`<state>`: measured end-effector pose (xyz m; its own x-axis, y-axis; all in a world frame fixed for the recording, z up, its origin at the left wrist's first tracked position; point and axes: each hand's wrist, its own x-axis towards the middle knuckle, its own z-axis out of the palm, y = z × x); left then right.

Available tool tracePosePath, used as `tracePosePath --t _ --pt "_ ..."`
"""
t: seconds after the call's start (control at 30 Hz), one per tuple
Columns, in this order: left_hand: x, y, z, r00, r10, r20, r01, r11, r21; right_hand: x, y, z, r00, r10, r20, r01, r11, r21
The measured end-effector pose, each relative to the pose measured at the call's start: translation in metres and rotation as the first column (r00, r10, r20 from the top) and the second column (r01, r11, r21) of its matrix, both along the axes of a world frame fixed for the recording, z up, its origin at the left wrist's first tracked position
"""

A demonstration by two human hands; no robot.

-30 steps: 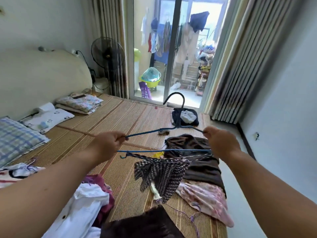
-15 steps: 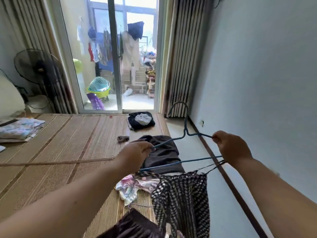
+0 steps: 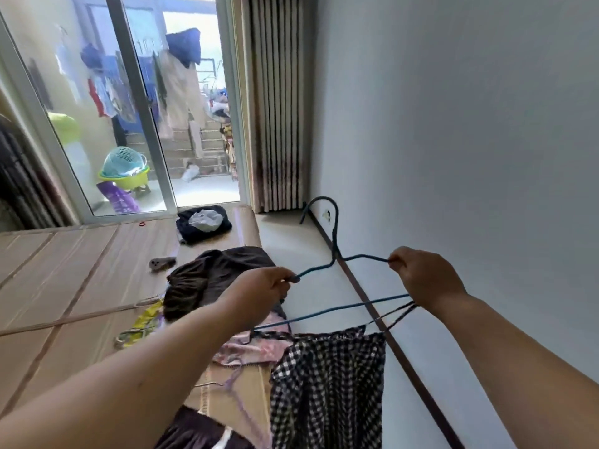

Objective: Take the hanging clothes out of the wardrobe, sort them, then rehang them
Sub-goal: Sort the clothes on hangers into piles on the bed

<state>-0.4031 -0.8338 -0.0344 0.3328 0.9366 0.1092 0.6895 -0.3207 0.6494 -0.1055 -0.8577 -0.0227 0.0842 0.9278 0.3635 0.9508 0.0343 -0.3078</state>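
Between the two hands, held up in front of the person, is a blue wire hanger (image 3: pixel 335 251) with a black-and-white checked garment (image 3: pixel 327 384) hanging from it by thin straps; the hanger's long axis runs from hand to hand, its right end a little higher, and its hook points up and away toward the wall; the left hand (image 3: pixel 262 293) pinches the left shoulder tip of the wire with curled fingers; the right hand (image 3: pixel 421 280) pinches the right shoulder tip, and the lower bar and two dark straps run in under it, though how they are caught there cannot be made out; the checked cloth hangs below, nearer the right hand, soft and gathered along its top edge; the garment looks seated, so the coming move is probably to take the hook and carry it to the wardrobe, which is out of view; below the left hand, a brown garment (image 3: pixel 210 280) and a pink floral garment (image 3: pixel 252 348) lie on the bed's woven mat (image 3: pixel 81 270); beyond both hands stand a striped curtain (image 3: pixel 278 124) and a glass door (image 3: pixel 146 124).
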Motion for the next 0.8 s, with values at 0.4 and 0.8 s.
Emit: tracePosePath --t 0.4,0.8 --pt "0.232 0.02 -0.039 0.978 0.022 0.208 0.025 0.975 -0.222 0.19 0.035 -0.021 0.997 0.08 0.001 -0.078 0.97 -0.231" --pt "0.233 0.135 -0.083 0.946 0.248 0.207 -0.175 0.932 -0.316 0.178 0.207 -0.052 0.95 0.307 0.053 -0.275 0.907 -0.319"
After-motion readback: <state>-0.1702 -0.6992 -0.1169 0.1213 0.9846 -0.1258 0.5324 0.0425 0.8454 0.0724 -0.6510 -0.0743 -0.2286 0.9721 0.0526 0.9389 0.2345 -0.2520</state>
